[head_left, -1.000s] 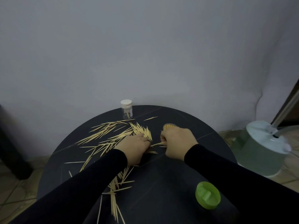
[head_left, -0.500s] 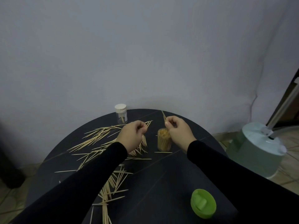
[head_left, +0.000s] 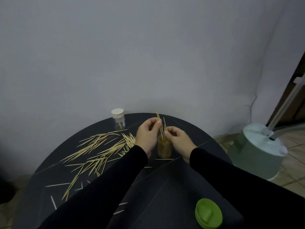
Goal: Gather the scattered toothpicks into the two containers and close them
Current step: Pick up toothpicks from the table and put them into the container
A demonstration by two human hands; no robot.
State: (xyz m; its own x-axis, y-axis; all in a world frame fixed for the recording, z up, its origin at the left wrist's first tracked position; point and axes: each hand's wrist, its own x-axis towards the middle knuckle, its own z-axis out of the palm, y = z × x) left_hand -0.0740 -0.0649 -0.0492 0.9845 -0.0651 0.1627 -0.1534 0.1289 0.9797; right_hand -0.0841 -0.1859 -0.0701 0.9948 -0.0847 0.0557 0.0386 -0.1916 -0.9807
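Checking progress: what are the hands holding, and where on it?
Left hand pinches toothpicks mid-length; right hand pinches another toothpick at its lower part, over the open container.

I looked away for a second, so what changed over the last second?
Both hands rose from the table: left hand and right hand now pinch toothpicks above the full container. The scattered pile, white-capped jar and green lid stayed put.

Scattered toothpicks (head_left: pixel 99 151) crowd the table's (head_left: pixel 165 187) left; bare top lies before the green lid (head_left: pixel 208 213).
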